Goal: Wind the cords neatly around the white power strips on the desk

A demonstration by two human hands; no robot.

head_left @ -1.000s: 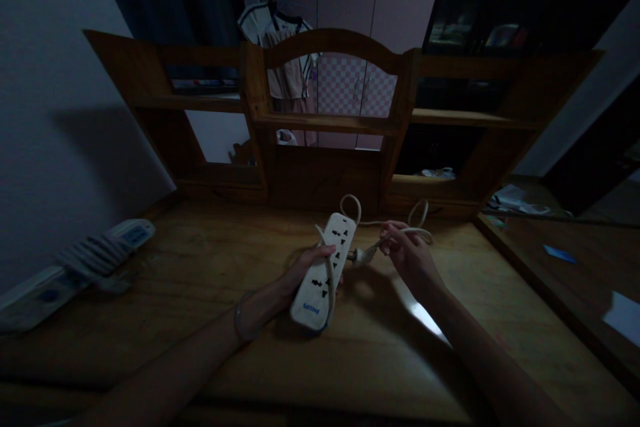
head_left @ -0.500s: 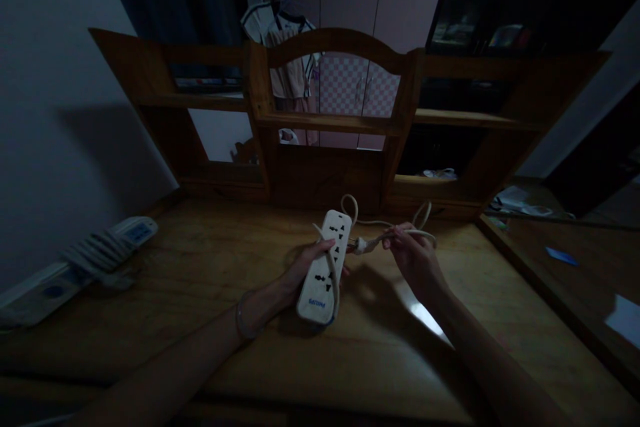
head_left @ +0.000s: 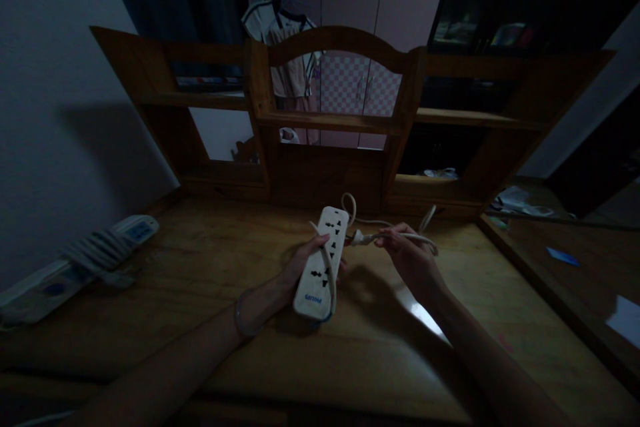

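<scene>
By the left hand (head_left: 303,260), a long white plastic power strip with blue PHILIPS lettering (head_left: 314,285) is gripped pretty firmly, thumb laid over the socket face and fingertips showing at the right edge. Whether the desk is touched by it can't really be made out. An off-white cord (head_left: 333,291) is draped down its face. Between the hands, a small white plug (head_left: 358,237) is held close to the strip's right side, its cord pinched in the fingers of the right hand (head_left: 407,250).

As for the varnished wooden desktop (head_left: 225,360), its left end is taken up by a second white power strip (head_left: 30,293), wrapped in greyish cord (head_left: 97,253). The back is lined by a brown wooden shelf unit with an arched middle (head_left: 333,123). Behind it, a dark blue curtain (head_left: 185,0), hung clothes (head_left: 287,80), pink wardrobe doors (head_left: 345,0) and a dark glass-fronted cabinet (head_left: 500,13) can be seen. Far right, a flat blue card (head_left: 563,255) can be spotted.
</scene>
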